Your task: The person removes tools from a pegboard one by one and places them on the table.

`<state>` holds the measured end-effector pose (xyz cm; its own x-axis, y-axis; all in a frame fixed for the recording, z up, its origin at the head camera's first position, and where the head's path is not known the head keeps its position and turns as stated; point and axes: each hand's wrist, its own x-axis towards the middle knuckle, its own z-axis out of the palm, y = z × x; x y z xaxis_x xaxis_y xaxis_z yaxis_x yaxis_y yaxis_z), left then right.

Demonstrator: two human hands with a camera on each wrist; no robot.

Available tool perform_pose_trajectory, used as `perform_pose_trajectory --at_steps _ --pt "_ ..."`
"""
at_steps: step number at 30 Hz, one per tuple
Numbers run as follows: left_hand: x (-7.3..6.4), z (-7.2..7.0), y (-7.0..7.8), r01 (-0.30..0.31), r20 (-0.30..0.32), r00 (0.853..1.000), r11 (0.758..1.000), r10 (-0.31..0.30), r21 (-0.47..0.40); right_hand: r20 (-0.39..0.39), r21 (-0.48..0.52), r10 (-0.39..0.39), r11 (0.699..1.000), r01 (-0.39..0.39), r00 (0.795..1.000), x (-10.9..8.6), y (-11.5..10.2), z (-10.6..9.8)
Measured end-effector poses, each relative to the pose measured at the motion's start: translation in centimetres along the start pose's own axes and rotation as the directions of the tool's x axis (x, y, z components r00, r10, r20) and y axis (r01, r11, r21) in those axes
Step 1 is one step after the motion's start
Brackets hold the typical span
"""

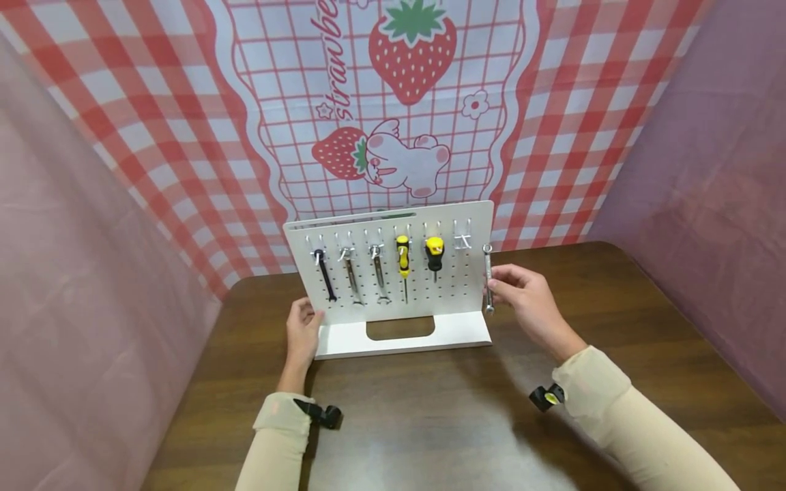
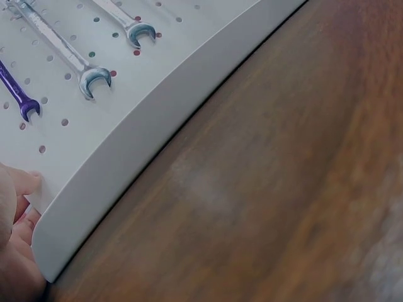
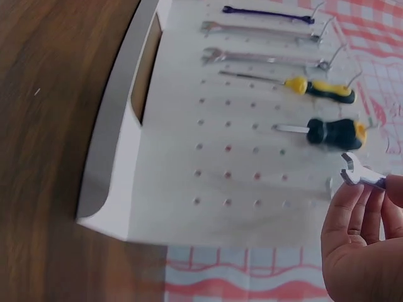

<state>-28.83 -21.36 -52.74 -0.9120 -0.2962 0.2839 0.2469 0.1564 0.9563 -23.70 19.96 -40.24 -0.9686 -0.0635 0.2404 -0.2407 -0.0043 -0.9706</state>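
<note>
A silver combination wrench (image 1: 488, 279) is pinched upright by my right hand (image 1: 525, 296), just off the right edge of a white pegboard stand (image 1: 469, 286). In the right wrist view, the wrench's open jaw end (image 3: 359, 173) sticks out past the fingers. At the board's lower left edge, my left hand (image 1: 302, 331) grips the stand, thumb on the front and fingers around the edge. On the board hang a dark wrench (image 1: 326, 276), two silver wrenches (image 1: 352, 275), a slim yellow-and-black screwdriver (image 1: 402, 258) and a stubby screwdriver (image 1: 434, 256). The rightmost hook (image 1: 462, 240) carries nothing.
The stand rests on a brown wooden table (image 1: 417, 416) and has a cut-out slot (image 1: 400, 329) near its base. Behind it hangs a red checked strawberry cloth (image 1: 552, 136). Pink curtains (image 1: 92, 273) flank the table on both sides.
</note>
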Motion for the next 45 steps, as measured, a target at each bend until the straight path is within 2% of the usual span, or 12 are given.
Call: perform_pose_trajectory --at_steps 5,10,15,23,31,34,42,45 --pt "0.2 0.1 -0.2 -0.019 -0.006 1.0 1.0 0.019 0.001 -0.007 0.044 0.026 0.999 -0.025 1.0 0.2 1.0 -1.6" --pt "0.2 0.1 -0.2 -0.011 -0.005 1.0 1.0 0.011 0.0 -0.014 -0.027 0.097 0.995 -0.098 0.995 0.6 2.2 -3.0" --pt "0.1 0.0 0.0 0.013 0.001 1.0 1.0 -0.013 0.011 -0.021 -0.101 0.182 0.978 -0.183 0.983 1.1 3.8 -3.9" --pt "-1.0 -0.2 3.4 -0.025 0.032 0.999 0.999 0.024 0.037 -0.037 -0.24 0.284 0.928 -0.284 0.958 2.1 6.4 -4.9" --pt "-0.3 -0.2 0.3 0.003 0.018 1.0 0.999 -0.003 0.034 -0.028 -0.314 0.37 0.879 -0.36 0.929 2.7 8.1 -5.2" --pt "-0.3 -0.1 0.0 -0.014 0.012 1.0 0.999 0.014 0.049 -0.03 -0.349 0.384 0.861 -0.37 0.923 2.9 8.6 -5.2" --pt "-0.3 -0.1 -0.1 0.004 0.003 1.0 0.999 -0.004 0.043 -0.037 -0.414 0.412 0.823 -0.39 0.91 3.0 9.5 -5.4" --pt "-0.3 -0.1 -0.2 -0.007 0.0 1.0 0.999 0.007 0.037 -0.055 -0.443 0.419 0.803 -0.398 0.906 3.1 9.7 -5.4"
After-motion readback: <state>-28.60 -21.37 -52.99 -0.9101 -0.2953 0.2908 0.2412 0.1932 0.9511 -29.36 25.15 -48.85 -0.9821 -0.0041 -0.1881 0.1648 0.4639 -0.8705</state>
